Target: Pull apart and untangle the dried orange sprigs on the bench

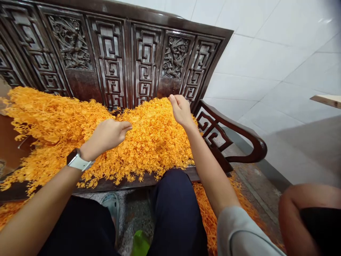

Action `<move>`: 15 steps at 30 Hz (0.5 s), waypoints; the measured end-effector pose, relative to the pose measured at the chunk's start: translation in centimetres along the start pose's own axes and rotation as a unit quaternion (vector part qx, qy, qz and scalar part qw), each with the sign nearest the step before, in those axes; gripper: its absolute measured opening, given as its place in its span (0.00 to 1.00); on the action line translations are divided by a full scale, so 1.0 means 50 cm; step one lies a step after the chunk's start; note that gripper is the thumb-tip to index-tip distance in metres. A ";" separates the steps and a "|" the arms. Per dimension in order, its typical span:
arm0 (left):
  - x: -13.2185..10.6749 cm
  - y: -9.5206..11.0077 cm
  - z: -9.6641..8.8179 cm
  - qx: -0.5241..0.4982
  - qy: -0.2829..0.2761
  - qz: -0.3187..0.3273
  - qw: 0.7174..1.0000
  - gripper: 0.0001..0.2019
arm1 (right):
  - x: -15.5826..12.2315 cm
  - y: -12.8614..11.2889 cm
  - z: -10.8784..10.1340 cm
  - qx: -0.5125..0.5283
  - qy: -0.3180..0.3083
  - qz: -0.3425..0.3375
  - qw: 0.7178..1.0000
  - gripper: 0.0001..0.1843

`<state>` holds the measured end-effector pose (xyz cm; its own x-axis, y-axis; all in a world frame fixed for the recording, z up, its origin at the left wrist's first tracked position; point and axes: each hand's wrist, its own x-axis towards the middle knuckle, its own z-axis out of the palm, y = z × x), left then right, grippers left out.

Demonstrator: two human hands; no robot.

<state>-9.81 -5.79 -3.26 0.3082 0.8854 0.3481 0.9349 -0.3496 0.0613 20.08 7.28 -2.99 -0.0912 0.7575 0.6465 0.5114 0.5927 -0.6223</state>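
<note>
Both grips are closed. The left hand (106,137) presses its thumb and forefinger tip together at the surface of the orange sprigs (154,142). The right hand (181,111) has its fingers curled in against the thumb at the top of the same heap.

The desk (117,64), dark wood with a carved back and a curved armrest (239,138), fills the upper left, and its left end is cut off by the frame. The sprigs lie heaped along its whole seat, hiding nearly all of it. More of them lie on the floor (266,71) beside the person's legs.

Both forearms reach forward from the lower edge. The left arm runs up and to the right with the hand's back upward. The right arm is nearly straight and angled to the left, its wrist bent toward the carved back.

A second person's bare knee (301,202) pokes in at the lower right, the rest out of frame.

The right fingertips are hidden behind the hand. At the left pinch, single stems are too fine to tell apart, so what either grip holds cannot be made out.

A white watch (77,161) sits on the left wrist.
</note>
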 end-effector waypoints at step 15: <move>0.026 0.020 0.038 -0.109 -0.076 0.080 0.988 0.18 | -0.094 -0.148 -0.006 0.121 -0.088 -0.067 0.987 0.35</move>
<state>-8.13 -4.43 -4.53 0.4873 0.8436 0.2257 0.8170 -0.5317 0.2231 16.98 -0.75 -1.27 -0.3013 0.6908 0.6572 0.2684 0.7228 -0.6368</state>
